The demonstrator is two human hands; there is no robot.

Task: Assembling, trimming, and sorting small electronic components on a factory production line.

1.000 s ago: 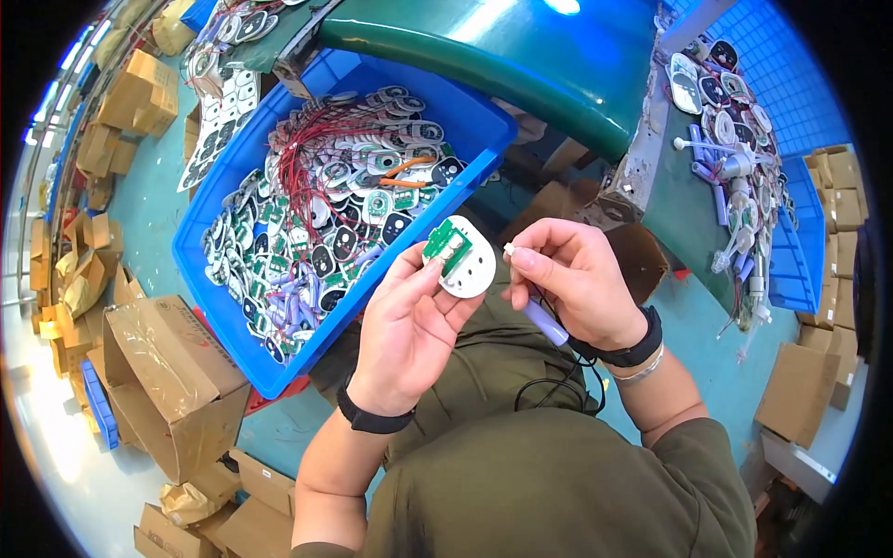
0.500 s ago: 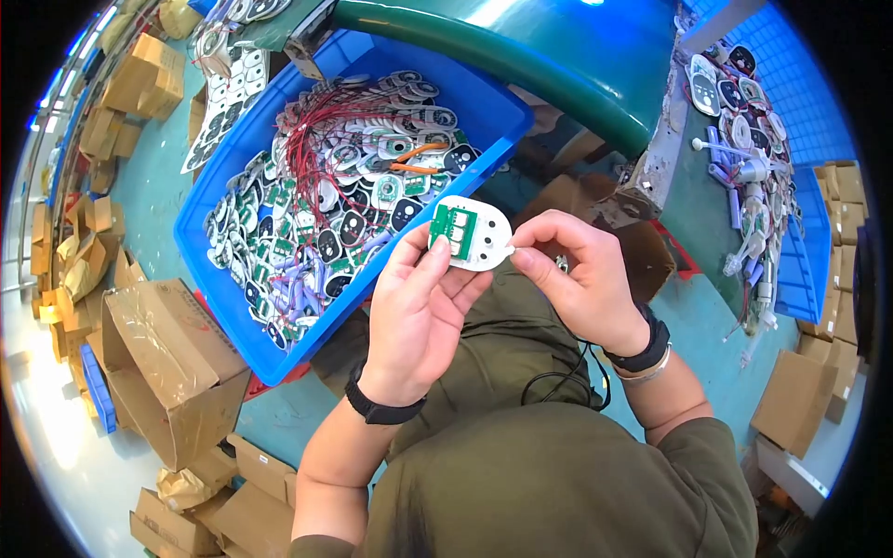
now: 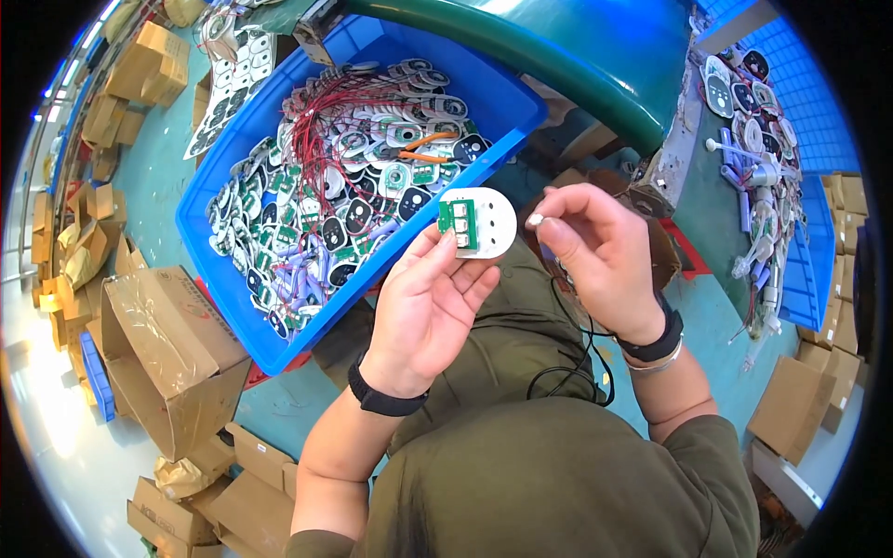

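Note:
My left hand [image 3: 430, 302] grips a white oval panel [image 3: 500, 223] by its left side. A green circuit board [image 3: 462, 226] with a row of pale square parts sits on the panel, and dark holes show beside the board. To the right, apart from the panel, my right hand [image 3: 595, 256] pinches a small white piece [image 3: 535, 220] between thumb and forefinger; its exact kind is too small to tell. Beyond my left hand stands a blue bin [image 3: 307, 353], heaped with similar panels, red wires [image 3: 307, 139] and purple cylindrical parts [image 3: 302, 279].
Orange-handled pliers [image 3: 423, 155] lie on the heap in the bin. A green rounded surface [image 3: 558, 56] curves over the far side. More panels and parts [image 3: 744, 121] cover a bench at right. Cardboard boxes [image 3: 167, 335] stand at left; a black cable [image 3: 558, 379] hangs by my lap.
My right hand has drawn away from the panel's edge to the right, with the small white piece in its fingers. The panel has turned a little in my left hand.

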